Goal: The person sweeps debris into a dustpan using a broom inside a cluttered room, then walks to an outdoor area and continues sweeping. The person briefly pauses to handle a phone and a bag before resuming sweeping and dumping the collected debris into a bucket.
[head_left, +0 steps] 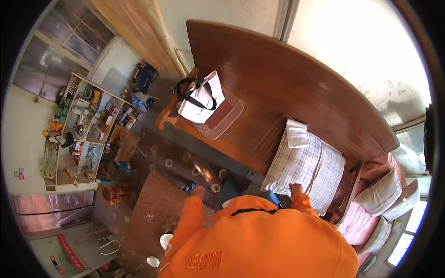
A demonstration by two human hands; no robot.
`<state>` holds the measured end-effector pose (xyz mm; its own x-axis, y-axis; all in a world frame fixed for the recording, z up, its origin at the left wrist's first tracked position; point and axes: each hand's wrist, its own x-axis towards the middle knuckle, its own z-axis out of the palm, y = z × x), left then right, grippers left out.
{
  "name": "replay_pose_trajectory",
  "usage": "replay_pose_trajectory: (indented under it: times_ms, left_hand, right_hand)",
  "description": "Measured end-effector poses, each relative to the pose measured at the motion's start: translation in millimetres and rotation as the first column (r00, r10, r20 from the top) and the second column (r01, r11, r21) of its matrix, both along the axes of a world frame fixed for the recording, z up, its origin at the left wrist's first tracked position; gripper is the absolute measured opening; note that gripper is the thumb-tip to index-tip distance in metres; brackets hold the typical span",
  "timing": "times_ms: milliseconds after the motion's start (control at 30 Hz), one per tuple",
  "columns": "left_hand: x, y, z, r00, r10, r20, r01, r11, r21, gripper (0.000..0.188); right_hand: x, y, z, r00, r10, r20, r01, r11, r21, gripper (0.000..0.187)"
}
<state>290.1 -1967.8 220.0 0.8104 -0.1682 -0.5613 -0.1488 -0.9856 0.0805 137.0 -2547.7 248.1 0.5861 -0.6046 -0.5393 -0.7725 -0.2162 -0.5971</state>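
Note:
My left hand is closed above the right edge of a reddish-brown table. Beside its knuckles is a small dark thing with green and blue parts; whether the hand holds it or it lies on the table, I cannot tell. My right hand, fingers curled, appears in front of a plaid pillow on the wooden bench. Whether it touches the pillow is unclear, and anything inside the fingers is hidden. A folded white cloth or paper lies on the pillow's far corner.
A white tote bag with black handles rests on a brown mat on the bench. The table stands to the left. Crowded shelves line the left wall. A pink-covered seat with cushions is at right.

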Motion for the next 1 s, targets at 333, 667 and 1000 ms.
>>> replay_pose_trajectory:
  times_ms: [333,667,1000]
  left_hand:
    - [313,-32,125,0.934,0.343,-0.101,-0.332,0.729,-0.598,0.047]
    - [420,-69,143,0.935,0.349,-0.067,-0.324,0.759,-0.565,0.07]
    - [505,-81,51,0.9,0.436,0.014,-0.356,0.753,-0.553,0.08]
  right_hand:
    - [155,95,71,0.996,0.07,0.06,-0.07,0.998,-0.008,0.031]
    - [409,157,103,0.909,0.332,0.253,-0.328,0.943,-0.06,0.028]
    - [643,297,129,0.896,0.323,0.304,-0.415,0.852,0.318,0.025]
